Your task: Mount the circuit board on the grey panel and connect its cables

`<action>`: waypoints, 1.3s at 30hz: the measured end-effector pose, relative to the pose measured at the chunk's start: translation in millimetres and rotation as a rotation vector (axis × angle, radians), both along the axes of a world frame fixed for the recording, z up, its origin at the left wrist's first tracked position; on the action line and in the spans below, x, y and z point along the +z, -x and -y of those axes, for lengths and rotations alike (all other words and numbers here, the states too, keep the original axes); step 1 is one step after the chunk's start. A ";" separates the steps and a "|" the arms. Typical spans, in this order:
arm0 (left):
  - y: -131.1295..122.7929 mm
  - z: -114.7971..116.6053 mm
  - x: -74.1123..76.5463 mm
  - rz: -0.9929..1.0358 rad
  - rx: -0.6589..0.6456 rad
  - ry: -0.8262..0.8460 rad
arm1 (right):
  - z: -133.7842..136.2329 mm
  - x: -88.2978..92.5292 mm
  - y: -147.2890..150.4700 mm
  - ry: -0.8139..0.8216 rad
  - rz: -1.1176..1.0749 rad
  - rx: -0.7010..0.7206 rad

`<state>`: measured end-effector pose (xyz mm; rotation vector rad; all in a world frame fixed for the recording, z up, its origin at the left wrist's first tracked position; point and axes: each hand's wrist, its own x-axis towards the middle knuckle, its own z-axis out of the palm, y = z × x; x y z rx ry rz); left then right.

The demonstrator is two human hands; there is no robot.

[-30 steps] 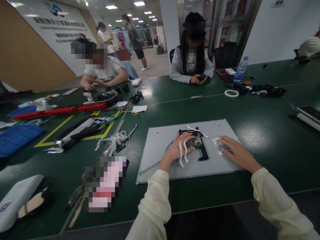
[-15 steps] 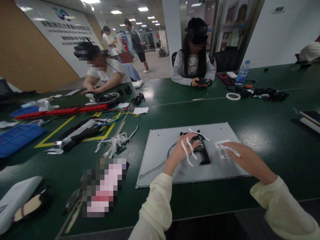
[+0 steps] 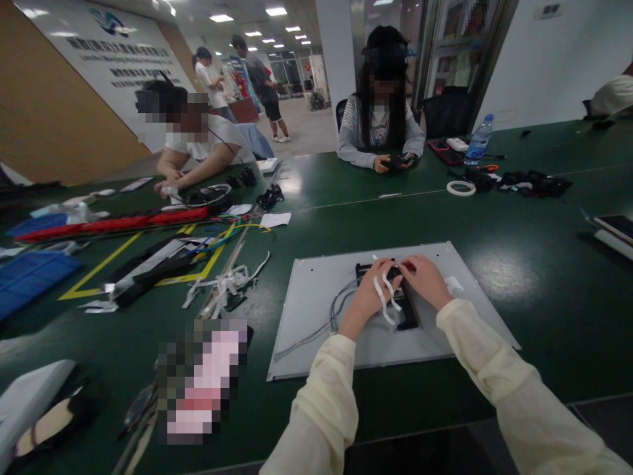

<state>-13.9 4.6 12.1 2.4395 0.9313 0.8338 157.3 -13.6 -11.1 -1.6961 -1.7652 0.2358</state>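
Note:
My left hand is closed around the upper left part of a black frame with a circuit board, which is mostly covered by my fingers. Two white tape strips cling to the back of this hand. The fingers of my right hand pinch together at the frame's top right, against my left fingertips; what they hold is hidden. Under both hands lies a flat white panel. Grey cables loop from the frame across it. A white label shows beside my right wrist.
Crumpled white strips lie left of the panel, near a pixelated pink item. Further left are a blue tray and a red strip. A tape roll and water bottle stand beyond. Two people sit across the table.
My right hand has moved left from the paper labels to the top of the black frame, its fingers now pinched. My left hand stays on the frame.

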 end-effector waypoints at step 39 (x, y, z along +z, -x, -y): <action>-7.3 4.2 -0.6 -0.135 0.176 -0.003 | 0.5 4.9 5.7 -0.014 -0.430 -0.086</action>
